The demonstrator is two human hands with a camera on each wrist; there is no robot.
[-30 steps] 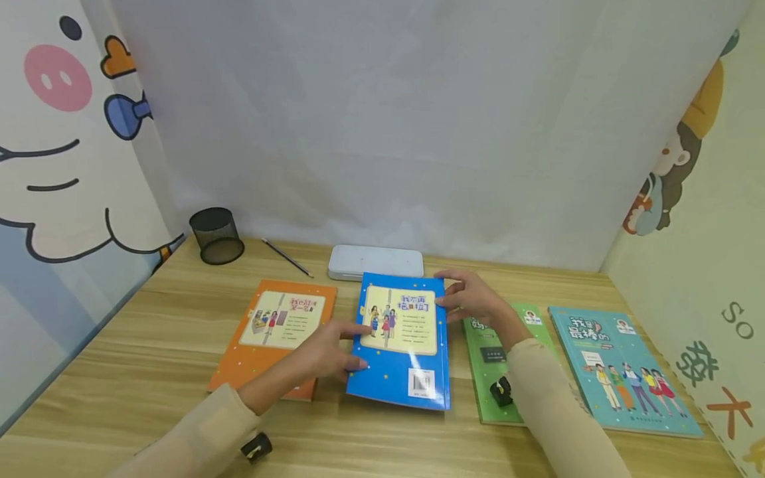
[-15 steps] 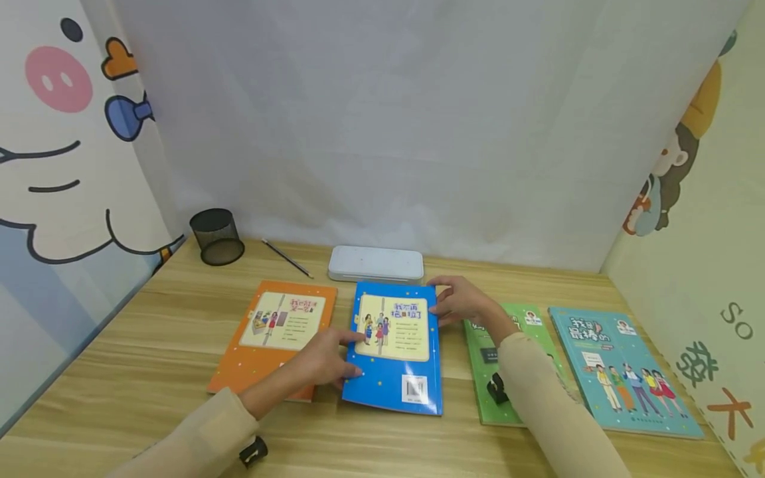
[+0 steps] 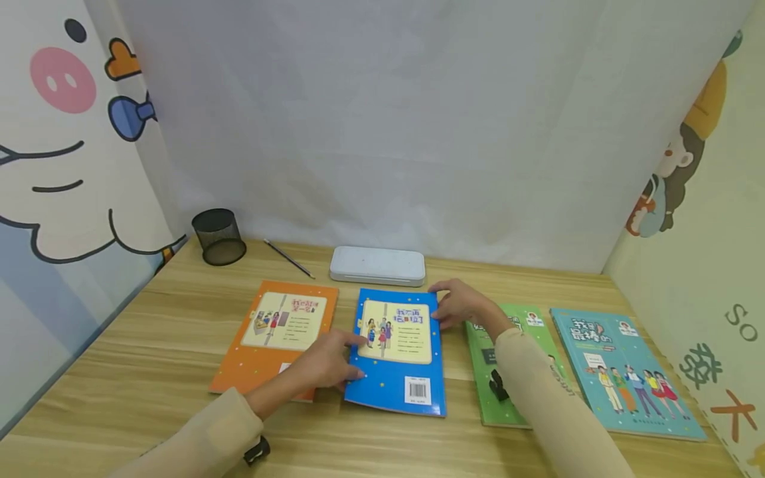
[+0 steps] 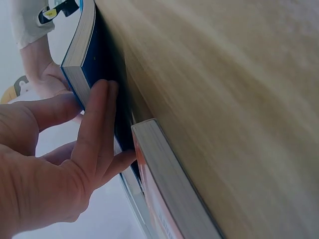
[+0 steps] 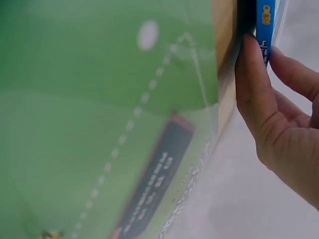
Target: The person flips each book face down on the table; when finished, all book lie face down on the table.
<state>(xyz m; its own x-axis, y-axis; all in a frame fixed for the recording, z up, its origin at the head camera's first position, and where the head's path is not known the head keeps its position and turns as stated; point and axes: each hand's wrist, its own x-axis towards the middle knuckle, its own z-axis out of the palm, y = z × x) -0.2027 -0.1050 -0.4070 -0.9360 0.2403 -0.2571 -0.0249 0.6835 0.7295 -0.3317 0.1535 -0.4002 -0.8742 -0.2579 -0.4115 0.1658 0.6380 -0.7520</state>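
Observation:
A blue paperback book point(image 3: 394, 378), back cover up with a barcode near its lower corner, is held between both hands in the middle of the table. My left hand point(image 3: 325, 358) pinches its left edge: in the left wrist view the thumb lies on the upper side and fingers reach beneath the raised book point(image 4: 79, 42). At the far right corner, my right hand point(image 3: 465, 307) grips the spine side, with fingers under the blue spine point(image 5: 265, 25) and the thumb over it. An orange book point(image 3: 236, 368) lies just left, partly behind my left forearm.
A green book point(image 3: 493, 398) lies under my right forearm, and a teal book point(image 3: 627, 372) beside it at the right. Along the back stand a white case point(image 3: 378, 264), a pencil point(image 3: 288, 257) and a black mesh pen holder point(image 3: 218, 238).
The blue book has come down and nearer the person, a little to the left, with both hands keeping hold of it. More table shows between it and the white case.

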